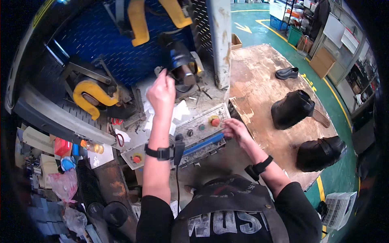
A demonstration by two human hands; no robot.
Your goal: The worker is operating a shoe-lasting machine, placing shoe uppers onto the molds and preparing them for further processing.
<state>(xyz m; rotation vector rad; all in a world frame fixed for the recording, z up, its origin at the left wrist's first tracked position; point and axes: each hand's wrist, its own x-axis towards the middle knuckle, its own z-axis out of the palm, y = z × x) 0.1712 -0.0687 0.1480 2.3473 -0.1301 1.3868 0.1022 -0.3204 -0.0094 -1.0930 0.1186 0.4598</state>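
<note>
My left hand [161, 92] reaches into the blue-backed machine, its fingers closed at the edge of a black boot-like piece [178, 60]. That piece is blurred, and a brown cylinder with a round metal end [188, 77] shows at it. My right hand [236, 130] hovers at the right end of the control panel [166, 146], fingers stretched out and apart. Just left of its fingertips is a red push button [215, 122]. A green button [201, 127] and a black knob [190, 132] sit farther left on the panel.
Yellow curved clamps [139, 24] hang above; another yellow clamp [87, 97] stands left. Paper scraps [180, 110] litter the machine bed. On the wooden table [259, 85] at right stand black boots [292, 108] and a black low shoe [287, 73]. A cable [177, 182] hangs near my left forearm.
</note>
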